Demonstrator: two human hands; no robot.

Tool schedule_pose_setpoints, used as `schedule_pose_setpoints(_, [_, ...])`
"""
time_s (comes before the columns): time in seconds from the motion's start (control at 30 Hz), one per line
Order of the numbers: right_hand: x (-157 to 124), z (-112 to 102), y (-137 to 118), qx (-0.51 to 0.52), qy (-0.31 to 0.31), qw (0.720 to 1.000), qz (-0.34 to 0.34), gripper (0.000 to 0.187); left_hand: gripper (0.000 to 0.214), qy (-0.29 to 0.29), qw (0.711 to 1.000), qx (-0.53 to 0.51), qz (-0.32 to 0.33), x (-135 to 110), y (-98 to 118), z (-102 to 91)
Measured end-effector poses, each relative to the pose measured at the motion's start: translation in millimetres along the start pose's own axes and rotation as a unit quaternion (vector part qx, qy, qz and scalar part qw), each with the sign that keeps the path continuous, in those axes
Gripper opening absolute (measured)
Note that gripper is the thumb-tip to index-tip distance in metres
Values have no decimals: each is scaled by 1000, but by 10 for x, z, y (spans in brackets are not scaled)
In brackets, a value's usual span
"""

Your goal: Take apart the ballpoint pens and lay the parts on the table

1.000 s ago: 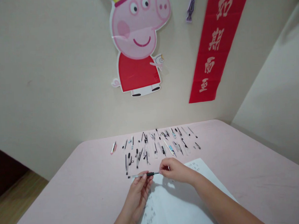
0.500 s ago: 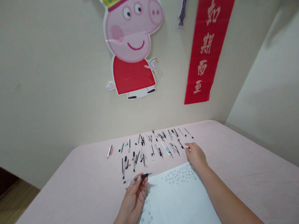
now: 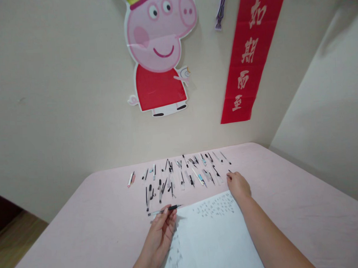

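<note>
In my left hand (image 3: 163,227) a pen (image 3: 172,207) is pinched between thumb and fingers. It has a clear barrel and black grip, and its tip points right over the paper's upper left corner. My right hand (image 3: 238,184) has its fingertips closed beyond the paper's upper right corner. A small dark piece (image 3: 229,171) shows at those fingertips; its kind is too small to tell. Under and between my forearms lies a sheet of white paper (image 3: 213,243) with handwriting along its top and left side. Just left of my right hand lies a dark pen part (image 3: 216,170).
Several taken-apart pens, caps and barrels (image 3: 182,179) lie in rough rows on the pink-covered table (image 3: 82,233). At the far left of the rows is a white and pink pen piece (image 3: 130,178). The wall (image 3: 61,95) rises behind the table, with a pig cutout (image 3: 160,87) and red banner (image 3: 242,80).
My right hand has shifted slightly right, its fingers now drawn together with a small dark piece at the tips. My left hand keeps the pen in nearly the same place.
</note>
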State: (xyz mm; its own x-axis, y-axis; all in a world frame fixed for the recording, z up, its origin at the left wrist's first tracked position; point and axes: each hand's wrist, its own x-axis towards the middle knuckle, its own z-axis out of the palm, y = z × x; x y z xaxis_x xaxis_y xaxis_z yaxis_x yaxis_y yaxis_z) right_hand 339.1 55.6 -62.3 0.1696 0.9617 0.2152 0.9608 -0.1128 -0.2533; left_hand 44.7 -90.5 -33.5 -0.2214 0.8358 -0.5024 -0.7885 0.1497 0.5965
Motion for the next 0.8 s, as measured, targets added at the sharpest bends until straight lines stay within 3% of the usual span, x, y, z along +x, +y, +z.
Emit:
schedule_pose_setpoints(0.23, [-3,13,33,49,40,998,-3,26,21,-1,1000,-9,2,-16,4,23])
schedule_pose_setpoints(0.33, [-8,3,-36,120,69,989,-45,28,20,1,1000,-9,1,-27,10,38])
schedule_pose_setpoints(0.43, [-40,-31,-229,233,60,964,-112,28,19,3,1000,-8,-1,-37,16,50])
schedule_pose_setpoints(0.57, [-189,-133,-623,394,-54,902,-171,25,20,7,1000,-6,1,-33,19,57])
schedule_pose_setpoints(0.67, [-383,-232,-899,446,-167,855,-206,22,19,1,1000,-4,2,-24,16,55])
schedule_pose_setpoints(0.8, [-628,-323,-1124,437,-230,838,-232,11,18,-8,1000,-3,3,-19,11,45])
